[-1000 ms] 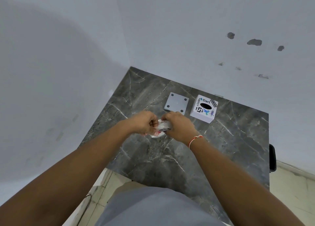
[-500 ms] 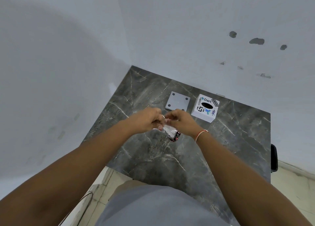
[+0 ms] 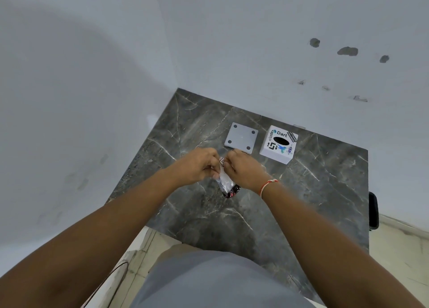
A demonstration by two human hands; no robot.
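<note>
A small clear plastic bag (image 3: 226, 182) with dark and reddish small parts at its bottom hangs above the dark marble table (image 3: 313, 191). My left hand (image 3: 198, 166) pinches the bag's top edge from the left. My right hand (image 3: 243, 170) pinches the same top edge from the right; a red and white thread band circles that wrist. The two hands nearly touch over the bag's mouth. What the small parts are cannot be made out.
A grey square plate (image 3: 241, 138) with a hole in each corner lies flat behind the hands. To its right stands a white box (image 3: 278, 145) with stickers and a dark oval opening on top. Walls close the table's left and far sides.
The bag was bunched between both hands near the table; both hands have lifted it and it now hangs down from its top edge, its contents settled at the bottom.
</note>
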